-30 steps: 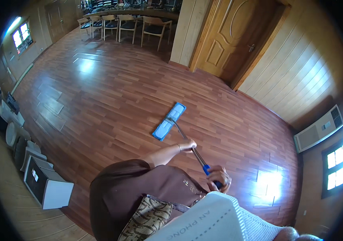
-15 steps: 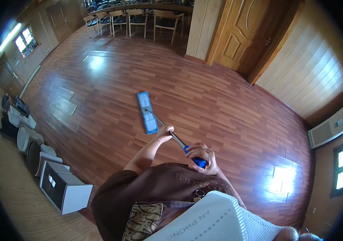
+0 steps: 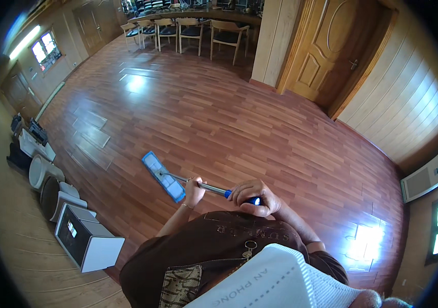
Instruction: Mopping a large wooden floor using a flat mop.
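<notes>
A flat mop [image 3: 163,177] with a blue-edged, pale pad lies on the reddish-brown wood floor [image 3: 219,123], ahead and to my left. Its metal pole slants from the pad back toward my chest and ends in a blue grip. Partway down the pole, my left hand [image 3: 194,190] is closed around the metal; a thin bracelet circles that wrist. My right hand [image 3: 256,197] wraps the blue grip close to my body, and its fingers cover part of it.
Along the left wall stand a black-and-white box-shaped unit [image 3: 90,238] and several toilet-like white fixtures [image 3: 44,172]. Wooden chairs [image 3: 191,33] line a long counter at the back. A wooden door [image 3: 326,51] is at the far right, and a white wall unit [image 3: 425,177] hangs at right.
The mop pad has swept nearer and to the left, and it has turned to a slant. My left hand has moved left and down with the pole; my right hand stays on the grip.
</notes>
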